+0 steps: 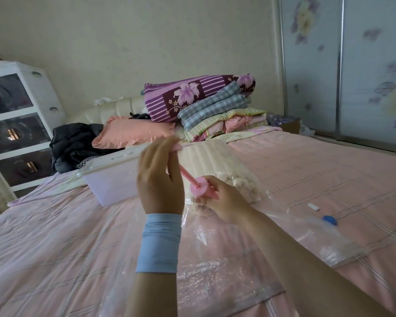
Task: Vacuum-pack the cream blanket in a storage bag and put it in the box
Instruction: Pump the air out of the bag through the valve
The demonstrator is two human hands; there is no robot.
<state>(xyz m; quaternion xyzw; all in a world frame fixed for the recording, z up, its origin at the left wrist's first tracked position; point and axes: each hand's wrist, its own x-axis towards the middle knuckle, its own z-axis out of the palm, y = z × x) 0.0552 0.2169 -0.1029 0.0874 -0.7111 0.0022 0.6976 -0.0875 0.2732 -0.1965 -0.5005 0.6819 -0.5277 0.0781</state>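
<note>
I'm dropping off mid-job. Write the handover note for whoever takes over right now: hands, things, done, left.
Left hand: grips the handle of the pink pump, rod drawn out.
Right hand: grips the pump's body, low against the storage bag.
Cream blanket is inside the bag on the bed; blue cap and white clip lie to its right. Box stands left of it, lid apparently on.
Done: blanket bagged, pump in hand.
Left: pump the air out, cap the valve, open the box, put the bag in.
</note>
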